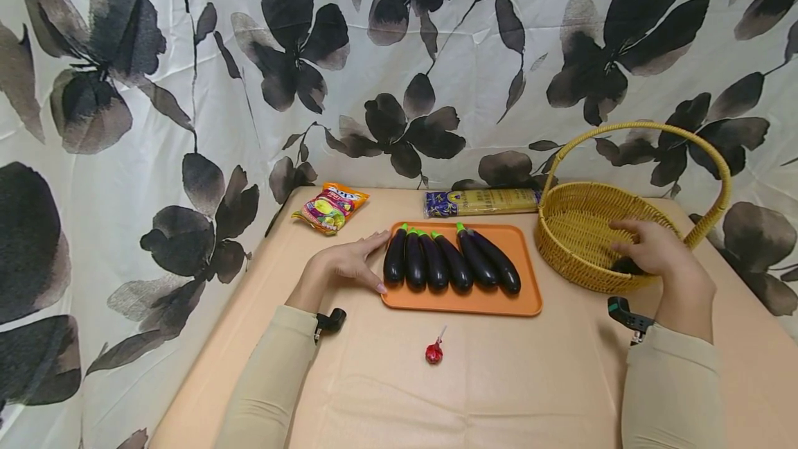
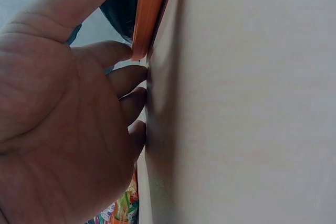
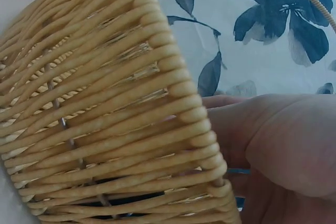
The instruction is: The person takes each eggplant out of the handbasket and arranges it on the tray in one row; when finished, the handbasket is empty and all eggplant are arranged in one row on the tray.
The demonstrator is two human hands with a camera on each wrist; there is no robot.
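Several dark eggplants (image 1: pixel 436 262) with green stem ends lie side by side on an orange tray (image 1: pixel 461 303). My left hand (image 1: pixel 352 262) rests against the tray's left edge, thumb at the near corner and fingers spread along the side. In the left wrist view its fingertips meet the tabletop beside the tray's rim (image 2: pixel 149 14). My right hand (image 1: pixel 661 255) reaches over the near right rim of a wicker basket (image 1: pixel 573 262), thumb and forefinger apart. Under it, inside the basket, a dark eggplant (image 1: pixel 626 267) shows partly. The basket wall (image 3: pixel 105 103) hides most right fingertips in the right wrist view.
A red-wrapped lollipop (image 1: pixel 434 352) lies in front of the tray. Behind stand a colourful snack bag (image 1: pixel 332 208) at left and a long yellow-and-blue packet (image 1: pixel 483 202). The basket's tall handle (image 1: pixel 648 127) arches above it. A floral cloth (image 1: pixel 399 61) hangs behind the table.
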